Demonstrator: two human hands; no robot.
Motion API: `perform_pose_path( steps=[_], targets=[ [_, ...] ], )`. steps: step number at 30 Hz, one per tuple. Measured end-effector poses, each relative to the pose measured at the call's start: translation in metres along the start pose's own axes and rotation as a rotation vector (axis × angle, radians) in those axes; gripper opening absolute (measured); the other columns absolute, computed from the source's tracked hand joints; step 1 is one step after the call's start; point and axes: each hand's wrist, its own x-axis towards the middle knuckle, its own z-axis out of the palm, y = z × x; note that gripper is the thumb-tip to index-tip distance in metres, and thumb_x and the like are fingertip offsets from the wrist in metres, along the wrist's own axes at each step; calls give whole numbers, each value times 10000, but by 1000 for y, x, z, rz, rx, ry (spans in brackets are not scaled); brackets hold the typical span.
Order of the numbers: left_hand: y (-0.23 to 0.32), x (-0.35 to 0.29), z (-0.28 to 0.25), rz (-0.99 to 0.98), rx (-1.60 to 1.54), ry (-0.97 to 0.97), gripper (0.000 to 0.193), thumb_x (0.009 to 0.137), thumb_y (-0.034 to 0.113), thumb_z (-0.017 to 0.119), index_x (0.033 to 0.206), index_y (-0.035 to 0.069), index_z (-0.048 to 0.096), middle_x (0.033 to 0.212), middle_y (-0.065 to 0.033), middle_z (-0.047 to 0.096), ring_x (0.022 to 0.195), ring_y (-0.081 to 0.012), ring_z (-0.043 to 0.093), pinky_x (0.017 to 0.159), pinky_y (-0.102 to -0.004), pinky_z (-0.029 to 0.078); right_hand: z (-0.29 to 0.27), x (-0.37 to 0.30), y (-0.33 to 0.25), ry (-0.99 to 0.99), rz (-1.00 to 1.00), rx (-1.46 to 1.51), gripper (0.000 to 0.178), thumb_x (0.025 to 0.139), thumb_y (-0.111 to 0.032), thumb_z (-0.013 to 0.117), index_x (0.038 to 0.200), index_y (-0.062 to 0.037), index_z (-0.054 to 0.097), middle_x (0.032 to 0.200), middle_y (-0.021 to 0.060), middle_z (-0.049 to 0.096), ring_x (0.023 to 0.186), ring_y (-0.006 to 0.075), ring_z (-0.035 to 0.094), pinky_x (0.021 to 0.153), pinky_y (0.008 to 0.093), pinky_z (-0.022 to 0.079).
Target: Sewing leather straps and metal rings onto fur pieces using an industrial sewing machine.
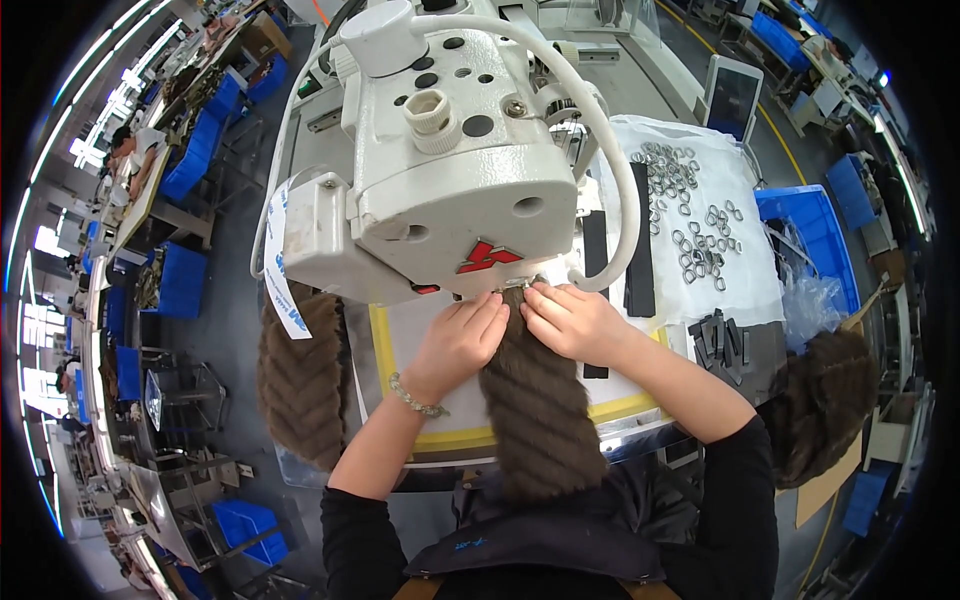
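Landmark: white sewing machine (440, 150), its head filling the upper middle of the view.
Fur strip: brown ribbed fur strip (540, 410) runs from just under the machine head down toward the person's lap, lying on the pale bed with a yellow border (380, 350).
Left hand: left hand (462, 338) rests palm down on the strip's top end, just below the machine head, fingers pressing its left edge; a bead bracelet (415, 400) sits on the wrist.
Right hand: right hand (572, 318) presses the same end from the right, fingertips pinching the fur beneath the machine head; the two hands nearly touch.
Needle: hidden by the machine head and fingers, cannot tell.
Left of the machine: a fur pile (300, 375) hangs off the bed edge.
Right of the machine: metal rings (690, 210) scattered on white cloth, black straps (640, 260) beside them, a blue bin (815, 235) further out, more fur (825, 400) below it.
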Motion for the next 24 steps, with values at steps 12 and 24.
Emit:
perform_pose_path(
  steps=[12,24],
  targets=[
    [-1,-2,3,-19,-9,-17,134,761,63,633,888,21,633,989,-98,669,922,-190,659,739,-280,549,4,3,2,69,-9,5,99,736,-80,645,813,-33,607,929,101,660,743,172,632,650,274,512],
    [-1,-2,9,-49,-13,20,115,715,60,632,810,50,567,966,-89,653,856,-174,653,701,-270,551,4,-6,2,-83,52,52,216,751,-97,636,953,-24,648,1012,105,658,941,231,658,746,316,527]
  ],
)
